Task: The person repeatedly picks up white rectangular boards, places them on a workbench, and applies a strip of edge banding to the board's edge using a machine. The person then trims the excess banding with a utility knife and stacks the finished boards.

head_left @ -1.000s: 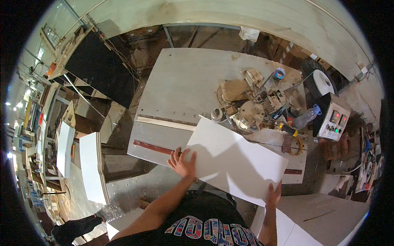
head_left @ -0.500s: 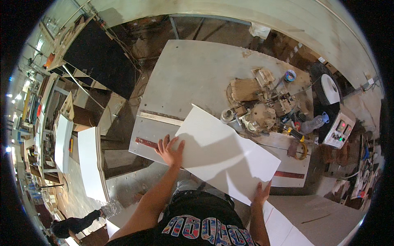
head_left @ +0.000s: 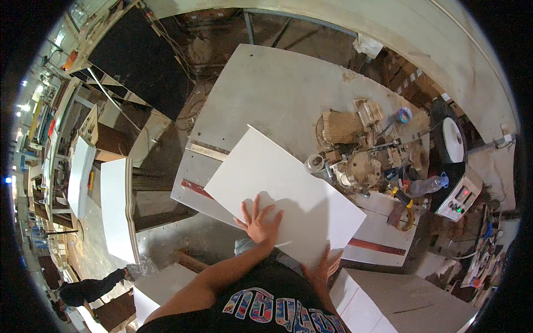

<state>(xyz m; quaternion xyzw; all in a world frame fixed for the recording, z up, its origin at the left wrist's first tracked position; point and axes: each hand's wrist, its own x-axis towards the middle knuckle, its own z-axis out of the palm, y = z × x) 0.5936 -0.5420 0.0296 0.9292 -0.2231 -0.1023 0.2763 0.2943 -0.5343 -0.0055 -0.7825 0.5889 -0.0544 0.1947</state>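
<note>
A white rectangular board (head_left: 277, 172) lies slantwise over the near edge of the grey machine table (head_left: 266, 77). My left hand (head_left: 262, 225) rests on its top face, fingers spread. At the near right edge of the board my right hand (head_left: 323, 271) holds on, thumb against the board; some of its fingers are partly hidden. The board's far long edge is beside a dusty machine head (head_left: 355, 169) with a ribbed motor (head_left: 341, 127) and a round metal guide (head_left: 315, 163). A red strip (head_left: 377, 246) runs along the table's near side.
To the right are a control box (head_left: 458, 197) with lit buttons, a plastic bottle (head_left: 427, 185), a tape roll (head_left: 408, 219) and a white reel (head_left: 452, 140). White boards are stacked at the left (head_left: 115, 205) and near right (head_left: 361, 305). Another person (head_left: 91, 286) is at lower left.
The board has shifted left and toward me. My left hand has moved from its left edge onto its face; my right hand has moved left along the near side.
</note>
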